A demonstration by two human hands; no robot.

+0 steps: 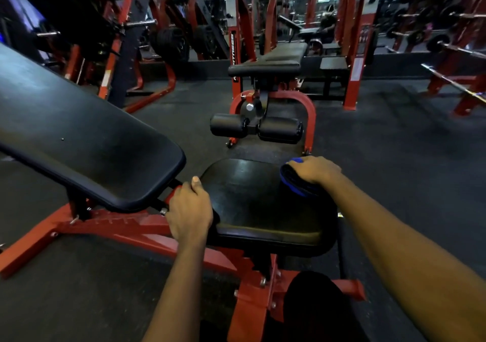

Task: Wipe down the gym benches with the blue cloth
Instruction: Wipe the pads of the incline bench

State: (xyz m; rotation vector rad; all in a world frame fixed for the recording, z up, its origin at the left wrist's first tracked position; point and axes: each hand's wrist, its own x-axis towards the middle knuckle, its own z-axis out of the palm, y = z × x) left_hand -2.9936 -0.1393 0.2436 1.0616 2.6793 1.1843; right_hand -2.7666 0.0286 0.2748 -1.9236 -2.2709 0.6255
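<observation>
- The blue cloth (295, 184), a folded wad of dark fabric with bright blue edging, lies on the far right corner of the black padded seat pad (263, 210) of the nearer bench, pressed under the right hand.
- The right hand (314, 169) lies palm down on top of the cloth, fingers curled over it and gripping it against the pad; a bright blue bit of cloth shows past the fingertips.
- The left hand (189, 211) is clenched around the left edge of the seat pad, thumb lying on the upper surface and fingers wrapped under the edge, out of sight.
- The long black inclined back pad (79, 136) of the same bench rises toward the upper left; its lower end sits just beside the left hand, apart from the seat pad.
- The red steel frame (126, 230) carries both pads and stands on the dark rubber floor (394, 157).
- A second bench with a flat black pad (273, 59), two black foam rollers (256, 128) and a red base stands beyond the seat pad, well apart from it.
- Red racks with dumbbells (447, 26) line the far right.
</observation>
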